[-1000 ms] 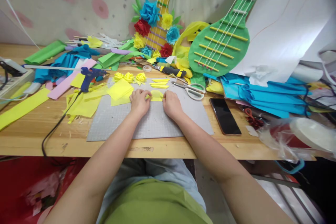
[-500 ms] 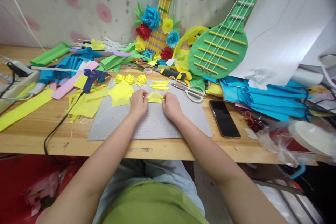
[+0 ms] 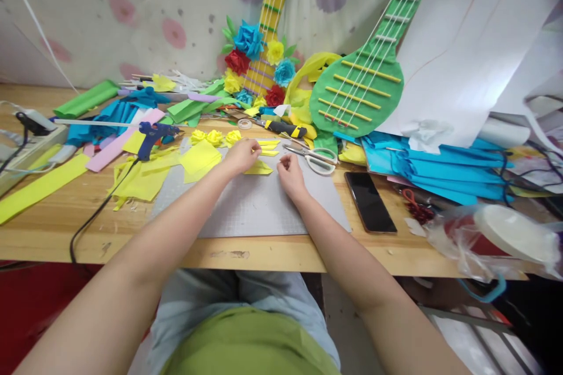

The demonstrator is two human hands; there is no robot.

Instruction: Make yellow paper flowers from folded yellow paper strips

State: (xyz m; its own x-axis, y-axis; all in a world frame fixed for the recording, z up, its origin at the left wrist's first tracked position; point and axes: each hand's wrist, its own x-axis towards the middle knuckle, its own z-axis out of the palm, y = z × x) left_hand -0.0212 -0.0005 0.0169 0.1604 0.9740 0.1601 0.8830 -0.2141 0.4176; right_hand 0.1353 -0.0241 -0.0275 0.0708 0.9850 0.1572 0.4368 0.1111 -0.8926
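Note:
My left hand [image 3: 243,156] is over the upper middle of the grey cutting mat [image 3: 246,211], its fingers pinched together beside folded yellow paper strips [image 3: 269,145]. What sits between those fingertips, if anything, is hidden. Just below it a yellow crepe paper piece [image 3: 260,169] lies on the mat, partly covered by the hand. To the right of that piece, my right hand [image 3: 291,177] rests with its fingers curled closed and nothing visible in them. Square yellow sheets [image 3: 200,159] and several yellow paper flowers [image 3: 214,137] lie left of my left hand.
White-handled scissors [image 3: 321,161] and a black phone [image 3: 370,202] lie to the right. A blue glue gun [image 3: 152,137] with a trailing cord is at left. Behind stand a green paper-covered instrument [image 3: 358,91] and a yellow one with flowers [image 3: 273,9]. Blue crepe paper [image 3: 444,167] is heaped right.
My left hand has let go of the yellow paper piece and moved up and right toward the folded strips. My right hand has come off the piece's right end. The view has shifted slightly.

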